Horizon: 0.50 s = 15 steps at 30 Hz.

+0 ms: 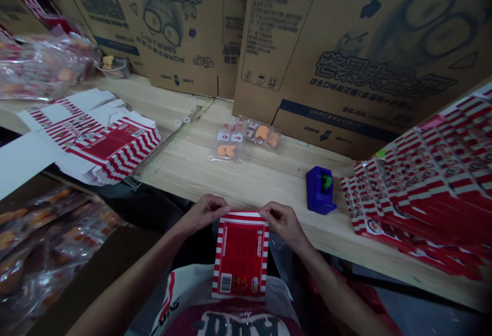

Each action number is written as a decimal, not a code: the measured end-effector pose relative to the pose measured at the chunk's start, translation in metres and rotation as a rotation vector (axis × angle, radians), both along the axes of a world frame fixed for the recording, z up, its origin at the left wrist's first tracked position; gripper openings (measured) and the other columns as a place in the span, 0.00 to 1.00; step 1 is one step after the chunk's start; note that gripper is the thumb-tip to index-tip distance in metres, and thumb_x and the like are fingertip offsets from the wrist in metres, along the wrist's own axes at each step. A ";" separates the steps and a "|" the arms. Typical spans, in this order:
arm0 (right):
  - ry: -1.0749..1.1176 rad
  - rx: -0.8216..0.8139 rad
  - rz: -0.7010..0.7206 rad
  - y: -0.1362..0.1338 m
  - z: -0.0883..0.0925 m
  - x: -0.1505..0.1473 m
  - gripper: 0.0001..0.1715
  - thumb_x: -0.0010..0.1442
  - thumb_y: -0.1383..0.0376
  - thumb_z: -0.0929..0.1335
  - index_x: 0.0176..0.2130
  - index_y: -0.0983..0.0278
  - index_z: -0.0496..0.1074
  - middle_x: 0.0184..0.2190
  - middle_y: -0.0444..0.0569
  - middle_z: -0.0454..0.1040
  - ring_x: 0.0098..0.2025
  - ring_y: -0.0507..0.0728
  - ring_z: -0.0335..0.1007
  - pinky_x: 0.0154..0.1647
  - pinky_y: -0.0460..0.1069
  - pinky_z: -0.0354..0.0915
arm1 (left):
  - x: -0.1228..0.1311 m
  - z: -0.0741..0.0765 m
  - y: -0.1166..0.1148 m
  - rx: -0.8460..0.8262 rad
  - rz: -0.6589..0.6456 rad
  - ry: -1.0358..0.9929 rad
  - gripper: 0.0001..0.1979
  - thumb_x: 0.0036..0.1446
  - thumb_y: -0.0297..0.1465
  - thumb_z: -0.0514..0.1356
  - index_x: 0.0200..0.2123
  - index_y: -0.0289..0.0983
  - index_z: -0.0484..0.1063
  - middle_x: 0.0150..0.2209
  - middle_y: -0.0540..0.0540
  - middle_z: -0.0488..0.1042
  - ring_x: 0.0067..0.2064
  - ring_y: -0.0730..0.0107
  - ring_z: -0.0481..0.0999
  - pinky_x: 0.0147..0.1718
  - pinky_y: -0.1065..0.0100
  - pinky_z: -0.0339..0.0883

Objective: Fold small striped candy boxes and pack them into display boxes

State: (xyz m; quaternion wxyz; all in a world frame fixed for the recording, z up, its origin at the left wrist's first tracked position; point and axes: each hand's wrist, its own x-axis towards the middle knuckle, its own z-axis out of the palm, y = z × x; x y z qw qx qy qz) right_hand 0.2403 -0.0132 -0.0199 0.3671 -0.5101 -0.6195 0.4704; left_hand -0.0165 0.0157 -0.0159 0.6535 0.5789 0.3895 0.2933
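A red box (243, 254) with red-and-white striped edges and a barcode is held up against my body at the table's front edge. My left hand (207, 212) pinches its upper left corner. At the upper right corner, my right hand (283, 223) pinches it too, thumb and fingers closed. The box's far side is hidden from me. Beyond it on the table lie a clear packet with orange pieces (226, 149) and a second clear packet (265, 135) beside it. A blue tape dispenser (320, 192) with a green roll stands to the right of my right hand.
Flat striped cartons (111, 141) are piled on the left of the table. Stacked red-and-white boxes (426, 182) fill the right. Large cardboard cartons (346, 54) line the back. Low on the left, an open carton holds bagged orange pieces (49, 238). A small plastic tub (115, 68) stands at the back left.
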 end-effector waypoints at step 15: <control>0.008 0.238 -0.651 -0.028 -0.028 0.064 0.14 0.55 0.57 0.70 0.40 0.61 0.74 0.48 0.54 0.74 0.48 0.59 0.71 0.42 0.52 0.70 | 0.048 -0.052 -0.020 -0.117 0.340 -0.116 0.11 0.46 0.37 0.69 0.26 0.35 0.74 0.35 0.44 0.77 0.37 0.64 0.75 0.37 0.67 0.69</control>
